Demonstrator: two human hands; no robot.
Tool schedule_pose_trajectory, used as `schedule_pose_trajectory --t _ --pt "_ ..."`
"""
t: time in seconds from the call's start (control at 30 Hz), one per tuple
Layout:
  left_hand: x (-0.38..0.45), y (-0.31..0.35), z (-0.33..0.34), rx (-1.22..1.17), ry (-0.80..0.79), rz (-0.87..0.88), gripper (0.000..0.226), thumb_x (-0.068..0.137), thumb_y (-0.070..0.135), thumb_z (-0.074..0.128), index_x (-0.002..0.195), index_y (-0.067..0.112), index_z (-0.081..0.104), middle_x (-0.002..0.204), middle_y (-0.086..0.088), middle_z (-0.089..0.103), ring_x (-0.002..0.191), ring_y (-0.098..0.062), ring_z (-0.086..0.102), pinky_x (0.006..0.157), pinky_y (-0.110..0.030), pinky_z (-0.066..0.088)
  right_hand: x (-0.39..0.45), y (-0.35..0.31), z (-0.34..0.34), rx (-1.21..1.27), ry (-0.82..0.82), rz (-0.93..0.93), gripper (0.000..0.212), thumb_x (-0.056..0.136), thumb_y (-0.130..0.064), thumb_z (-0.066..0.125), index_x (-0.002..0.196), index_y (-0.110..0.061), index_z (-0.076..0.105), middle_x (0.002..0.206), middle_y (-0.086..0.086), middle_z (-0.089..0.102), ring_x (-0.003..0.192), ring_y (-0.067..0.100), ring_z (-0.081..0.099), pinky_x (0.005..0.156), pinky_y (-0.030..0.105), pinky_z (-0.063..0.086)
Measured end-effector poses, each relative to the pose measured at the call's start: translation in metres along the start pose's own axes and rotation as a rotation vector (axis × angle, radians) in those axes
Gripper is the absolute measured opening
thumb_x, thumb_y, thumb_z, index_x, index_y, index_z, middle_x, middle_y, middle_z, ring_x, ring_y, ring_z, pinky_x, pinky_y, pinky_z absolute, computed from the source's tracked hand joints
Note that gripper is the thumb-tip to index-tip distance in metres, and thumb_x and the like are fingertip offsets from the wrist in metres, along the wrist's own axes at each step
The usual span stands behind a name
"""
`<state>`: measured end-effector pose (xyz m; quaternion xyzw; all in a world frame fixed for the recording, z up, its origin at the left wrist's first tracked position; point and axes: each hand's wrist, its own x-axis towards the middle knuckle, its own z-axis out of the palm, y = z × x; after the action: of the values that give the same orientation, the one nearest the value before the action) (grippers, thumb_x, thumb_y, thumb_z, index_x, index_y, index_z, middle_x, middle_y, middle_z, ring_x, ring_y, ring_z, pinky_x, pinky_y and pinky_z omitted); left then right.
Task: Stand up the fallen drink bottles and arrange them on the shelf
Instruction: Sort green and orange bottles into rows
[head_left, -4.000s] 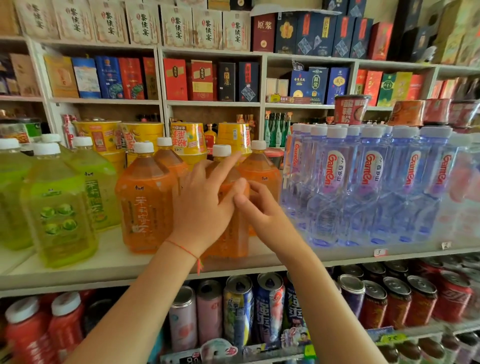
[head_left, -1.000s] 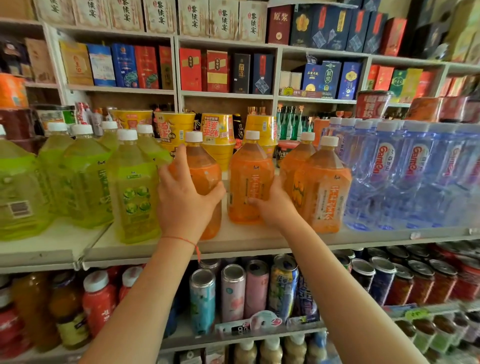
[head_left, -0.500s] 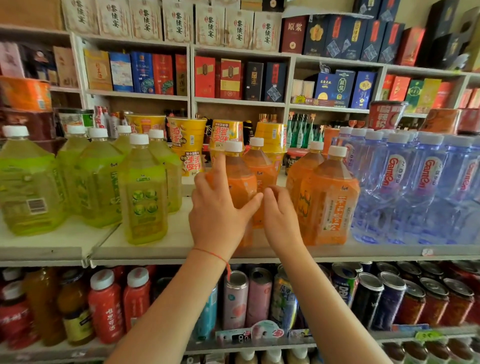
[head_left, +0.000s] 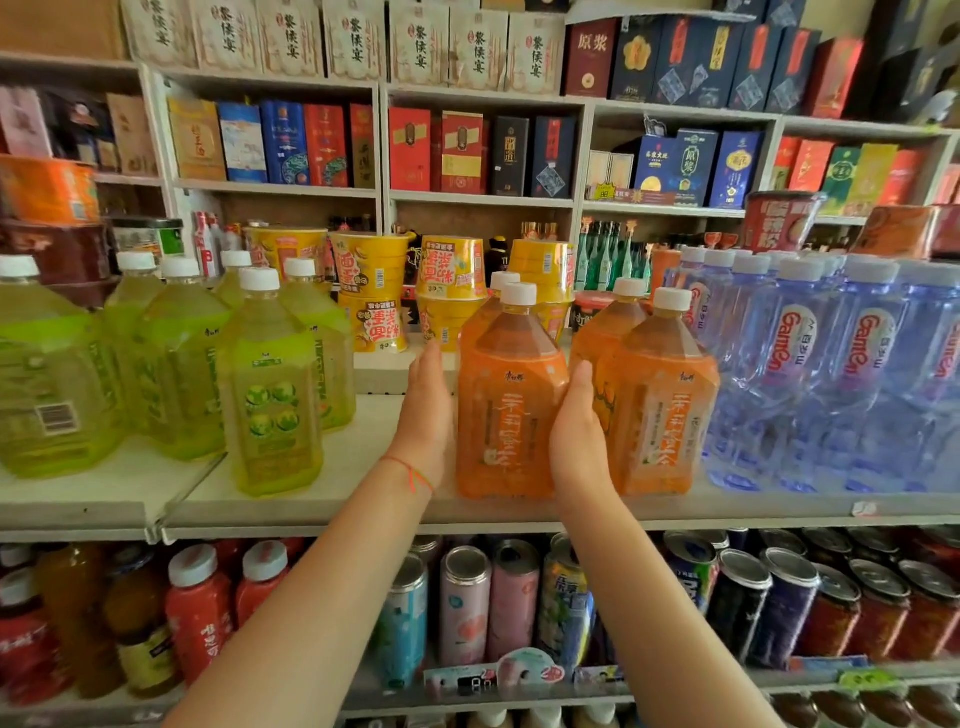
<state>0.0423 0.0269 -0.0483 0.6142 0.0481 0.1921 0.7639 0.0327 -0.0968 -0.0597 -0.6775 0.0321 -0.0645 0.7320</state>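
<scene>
Several orange tea bottles with white caps stand upright on the white shelf (head_left: 332, 483). My two hands flank the front left orange bottle (head_left: 506, 400): my left hand (head_left: 428, 415) lies flat against its left side and my right hand (head_left: 579, 431) presses its right side, fingers straight. A second orange bottle (head_left: 488, 312) stands right behind it. To the right stands another front orange bottle (head_left: 660, 395) with one more (head_left: 608, 327) behind it, close against my right hand.
Green tea bottles (head_left: 270, 384) fill the shelf's left part, with a bare gap between them and the orange ones. Clear water bottles (head_left: 831, 364) crowd the right. Yellow noodle cups (head_left: 374, 291) stand behind. Cans (head_left: 467, 603) line the lower shelf.
The orange bottle between my hands has come forward and to the right, close beside the right pair. My hands have spread from its front to its two sides.
</scene>
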Motion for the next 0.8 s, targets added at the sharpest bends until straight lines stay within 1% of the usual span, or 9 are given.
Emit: schedule_pose_trajectory --t 0.07,0.17,0.27,0.43,0.57,0.63,0.67,0.73,0.8 --pt "0.002 0.003 0.002 -0.081 -0.138 -0.120 0.060 0.103 0.061 0.029 0.113 0.018 0.070 0.108 -0.003 0.077 0.093 -0.011 0.074 0.073 -0.023 0.056 -0.001 -0.004 0.004 0.032 0.005 0.000 0.063 0.096 -0.074 0.020 0.104 -0.032 0.067 0.107 -0.003 0.070 0.112 0.020 0.060 0.110 0.042 0.041" --pt "-0.003 0.004 0.006 -0.101 -0.256 -0.140 0.059 0.104 0.057 0.030 0.087 0.020 0.073 0.079 -0.004 0.078 0.068 -0.014 0.075 0.057 -0.025 0.057 0.002 -0.002 0.008 0.057 0.041 -0.041 0.083 0.083 -0.088 0.018 0.117 -0.032 0.069 0.115 -0.004 0.072 0.116 0.020 0.062 0.112 0.048 0.041" --pt "0.003 -0.002 0.006 -0.081 -0.266 -0.100 0.057 0.104 0.057 0.032 0.087 0.022 0.074 0.081 -0.003 0.078 0.071 -0.015 0.075 0.067 -0.030 0.054 0.008 0.003 0.008 0.046 0.085 -0.059 0.089 0.075 -0.092 0.017 0.108 -0.030 0.073 0.107 -0.004 0.074 0.107 0.019 0.066 0.108 0.047 0.045" --pt "0.004 0.000 0.004 -0.085 -0.247 -0.105 0.054 0.101 0.058 0.038 0.088 0.022 0.076 0.087 -0.006 0.077 0.078 -0.020 0.074 0.072 -0.032 0.055 -0.002 -0.004 0.005 0.067 0.049 -0.076 0.059 0.097 -0.072 0.020 0.094 -0.034 0.065 0.104 -0.004 0.071 0.108 0.019 0.063 0.109 0.044 0.044" --pt "0.000 0.005 0.003 0.019 -0.140 -0.069 0.049 0.101 0.056 0.041 0.085 0.023 0.074 0.093 -0.007 0.078 0.092 -0.022 0.072 0.088 -0.039 0.053 -0.018 -0.008 -0.001 0.024 0.010 -0.293 0.035 0.106 -0.055 0.022 0.096 -0.042 0.053 0.101 -0.022 0.058 0.096 -0.008 0.055 0.107 0.033 0.042" --pt "-0.006 0.011 0.003 0.128 0.016 0.078 0.041 0.104 0.045 0.041 0.088 0.023 0.071 0.098 -0.003 0.076 0.100 -0.021 0.069 0.091 -0.039 0.051 -0.027 -0.006 0.000 -0.078 0.027 -0.556 0.027 0.108 -0.045 0.026 0.122 -0.038 0.048 0.115 -0.032 0.048 0.107 -0.023 0.045 0.103 0.020 0.036" --pt "-0.010 0.014 0.002 0.169 0.112 0.204 0.032 0.104 0.037 0.043 0.091 0.024 0.069 0.100 0.002 0.073 0.104 -0.019 0.066 0.093 -0.039 0.051 -0.030 -0.004 0.001 -0.122 0.046 -0.710 0.035 0.107 -0.041 0.030 0.138 -0.028 0.044 0.125 -0.032 0.043 0.118 -0.021 0.039 0.104 0.016 0.033" --pt "-0.021 0.018 -0.006 0.244 0.253 0.476 0.021 0.102 0.023 0.049 0.095 0.029 0.068 0.102 0.015 0.063 0.106 -0.010 0.059 0.096 -0.032 0.048 -0.034 0.001 0.008 -0.191 0.094 -0.998 0.044 0.103 -0.030 0.039 0.143 -0.009 0.042 0.144 -0.009 0.044 0.138 0.003 0.037 0.113 0.024 0.032" --pt "-0.027 0.020 -0.025 0.377 0.378 0.755 0.015 0.095 0.018 0.053 0.096 0.024 0.067 0.105 0.019 0.054 0.106 -0.005 0.053 0.097 -0.023 0.042 -0.039 0.007 0.016 -0.240 0.090 -1.198 0.039 0.098 -0.014 0.046 0.134 0.002 0.050 0.146 0.015 0.045 0.141 0.025 0.040 0.117 0.033 0.032"
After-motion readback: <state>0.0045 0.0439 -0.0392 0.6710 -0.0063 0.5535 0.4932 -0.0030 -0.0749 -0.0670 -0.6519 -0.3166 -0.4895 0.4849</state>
